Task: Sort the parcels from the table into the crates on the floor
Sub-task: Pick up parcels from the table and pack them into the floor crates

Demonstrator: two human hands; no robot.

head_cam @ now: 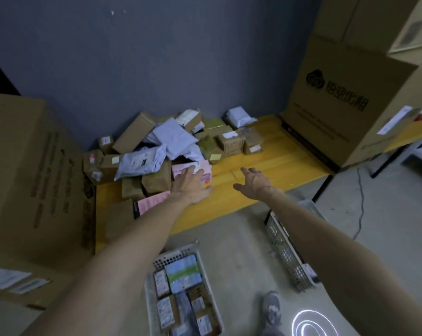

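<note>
Pick-up step here: both arms are stretched out over the yellow table (265,161), and the target looks to be the pink box (206,174) at the front edge of the parcel pile (176,141).

My left hand (193,184) lies on top of that box, its fingers (189,169) spread and fairly straight across the lid. They touch it, but nothing is curled round it, so I'd call that contact and not a grip yet. My right hand (254,183) hangs just to the right of the box over bare table, fingers loose and apart, holding nothing.

Next, I reckon the right hand has to close in on the box's right side while the left slides to the far or left edge, so the two can clamp and lift. Brown cartons press against the box on its left, so watch for dragging them along.

Down on the floor, the white crate (148,299) near my feet already holds parcels, and a second crate (285,251) stands under my right forearm.
</note>
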